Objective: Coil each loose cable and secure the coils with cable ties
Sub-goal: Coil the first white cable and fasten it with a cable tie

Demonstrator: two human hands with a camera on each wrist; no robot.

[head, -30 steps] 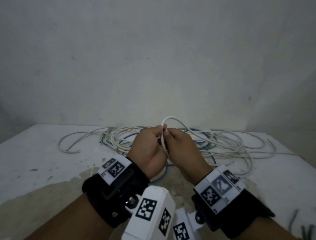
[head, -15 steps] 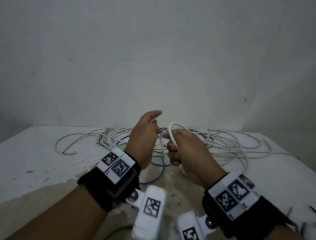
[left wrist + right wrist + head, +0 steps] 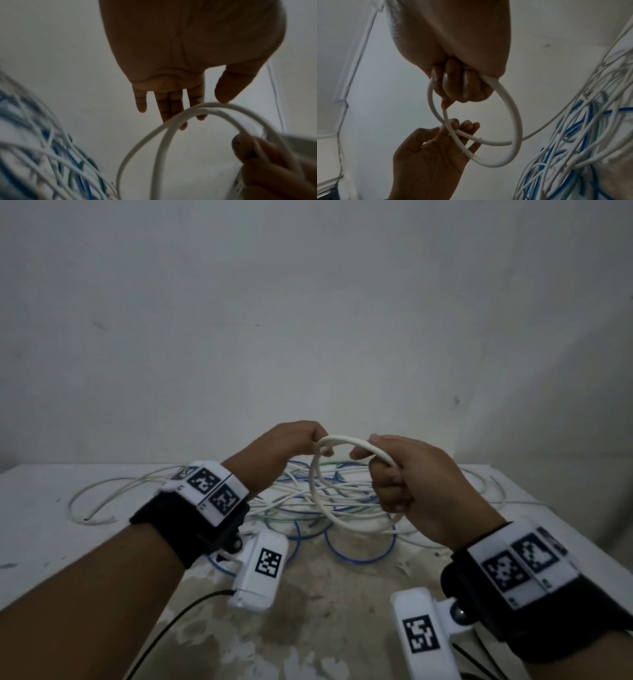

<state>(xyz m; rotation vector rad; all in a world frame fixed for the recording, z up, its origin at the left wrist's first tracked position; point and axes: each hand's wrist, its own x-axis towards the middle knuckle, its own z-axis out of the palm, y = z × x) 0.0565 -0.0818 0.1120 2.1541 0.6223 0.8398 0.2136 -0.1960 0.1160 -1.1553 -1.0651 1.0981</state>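
Up above the desk (image 3: 51, 542), a thick white cable (image 3: 320, 491) is wound into a small round coil of about two loops, smooth and stiff. The right hand (image 3: 418, 487) fists its grip round one side of the coil; the left hand (image 3: 274, 457) pinches the top between thumb and mostly straight fingers (image 3: 467, 125). Behind lies a tangle of white, blue and green cables (image 3: 301, 501), its strands too blurred in both wrist views to separate.
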